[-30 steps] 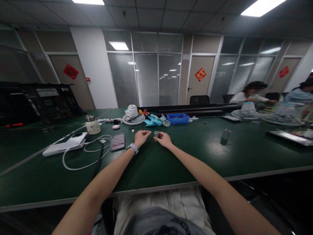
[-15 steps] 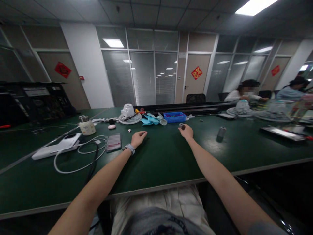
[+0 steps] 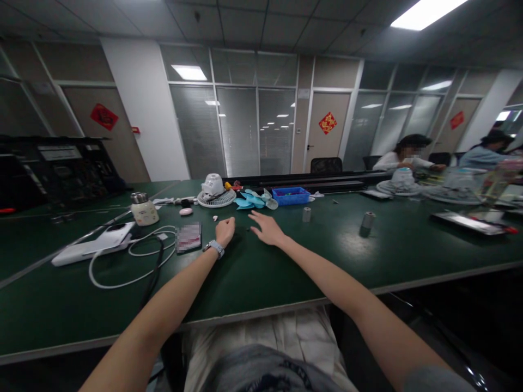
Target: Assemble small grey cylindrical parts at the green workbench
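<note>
My left hand [image 3: 225, 233], with a watch on its wrist, is closed just above the green table [image 3: 261, 277]. Its fingers are curled in, and whatever they may hold is hidden. My right hand [image 3: 267, 230] is open with fingers spread, reaching leftward toward the left one and holding nothing. A tiny dark piece [image 3: 247, 229] lies on the table between the two hands. To the right of my right hand, a small grey metal cylinder [image 3: 306, 214] stands upright. A larger grey cylinder [image 3: 368, 220] stands farther right.
Behind the hands are blue fan blades [image 3: 250, 200], a white fan part [image 3: 213, 191] and a blue basket [image 3: 291, 196]. On the left lie a patterned bottle [image 3: 144, 209], a white device [image 3: 96, 244] with cables and a flat card [image 3: 188, 238]. Two people sit at the far right.
My right hand has let go of the small cylinder, leaving it upright on the table, and moved left with its fingers opening. My left hand has drawn slightly left and curled its fingers.
</note>
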